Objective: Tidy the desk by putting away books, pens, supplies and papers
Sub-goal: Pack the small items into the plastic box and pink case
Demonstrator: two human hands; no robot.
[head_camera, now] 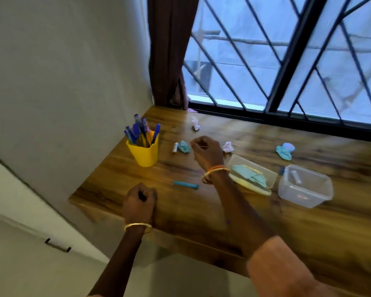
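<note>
- One wooden desk [201,211] is seen under a barred window [287,61], beside a brown curtain [169,50].
- Two clear containers are set at the right: a tub [306,187] and a flat box [253,174] holding teal paper.
- Blue pens [137,131] are stood in a yellow cup [145,153].
- Crumpled papers [284,151] are scattered across the desk.
- A teal marker [185,185] is laid between the hands.
- The left hand [140,202] is curled round something small and dark at the near edge.
- The right hand [206,151] is curled above the desk; whether anything is pinched cannot be told.

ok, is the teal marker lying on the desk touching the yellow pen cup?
Apart. The head view shows the teal marker lying flat, with a plain stretch of bare desk between it and the yellow pen cup.
</note>
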